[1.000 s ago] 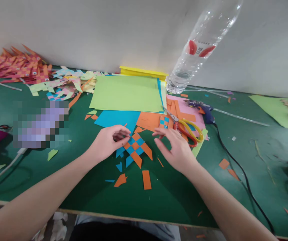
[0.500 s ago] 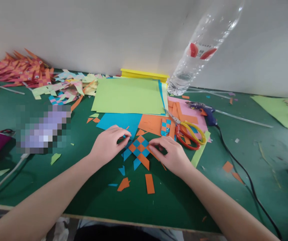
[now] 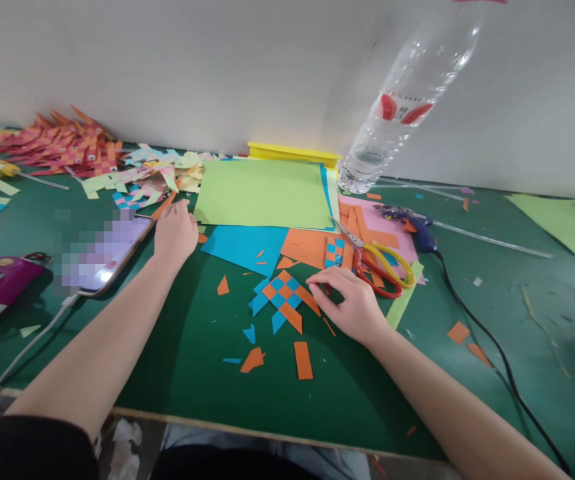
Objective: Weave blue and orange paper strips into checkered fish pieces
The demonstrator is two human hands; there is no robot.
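Note:
A small woven paper piece in blue and orange checks [image 3: 283,291], with loose strip ends fanning out, lies on the green table. My right hand [image 3: 348,301] is just to its right, thumb and forefinger drawn together by an orange strip end. Whether anything is between those fingertips is too small to see. Farther left and back, my left hand [image 3: 176,232] is beside an orange paper strip [image 3: 163,205] and the edge of the green sheets [image 3: 262,195]. Its fingers are bent away from me and partly hidden. Scissors with red and yellow handles [image 3: 375,263] lie beyond my right hand.
A phone [image 3: 117,257] on a cable lies left, by a purple device [image 3: 5,290]. A glue gun [image 3: 417,230] with a black cord is at right. A plastic bottle [image 3: 402,110] stands behind. Woven orange-red paper pieces [image 3: 77,143] are heaped back left.
My left hand has left the woven piece and moved left and away, toward the paper strips by the phone. My right hand stays near the woven piece. The view has shifted slightly left.

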